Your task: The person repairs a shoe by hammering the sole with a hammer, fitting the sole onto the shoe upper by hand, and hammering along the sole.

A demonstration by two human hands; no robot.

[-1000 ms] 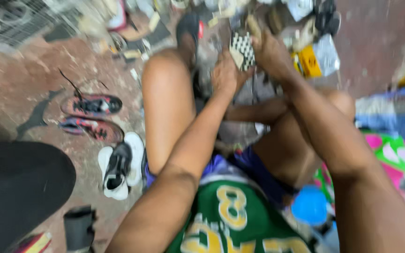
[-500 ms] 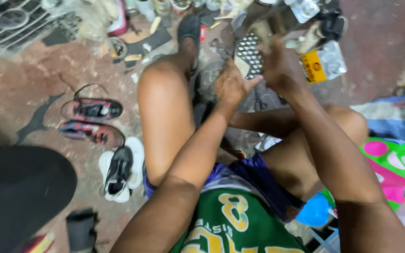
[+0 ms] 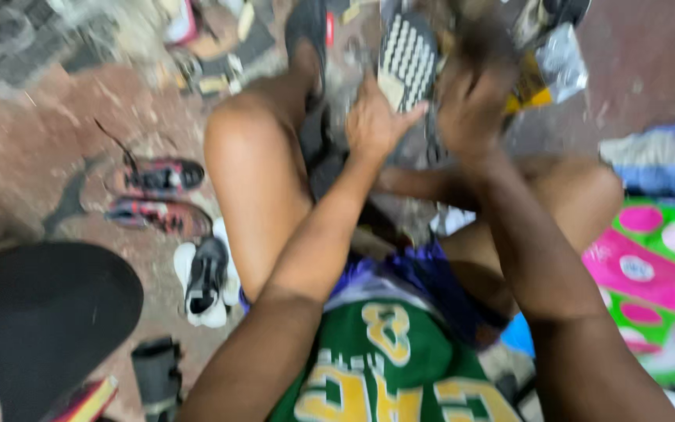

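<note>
Left hand: raised in front of the bent left knee, fingers spread, the fingertips and thumb pressed against the lower edge of the sole. It steadies the sole more than it wraps it.
Right hand: blurred, just right of the left hand, curled at the right side of the sole. Whether its fingers close on the sole or on something else, I cannot tell.
Sole: a shoe held underside up, dark with a pale checkered tread, between the two hands at the top middle of the view, above the knees.
Legs: bare, left knee up, right leg folded outward.
Clothing: green jersey with yellow print, purple shorts.
Floor: reddish, worn, littered.
Red shoes: a pair, red and black, lying on the floor left of the left leg.
White shoe: black and white, just beside the left thigh, below the red pair.
Yellow packet: with clear wrap, right of the right hand.
Cloth: pink and green, at the right edge.
Black shape: rounded, dark, at lower left.
</note>
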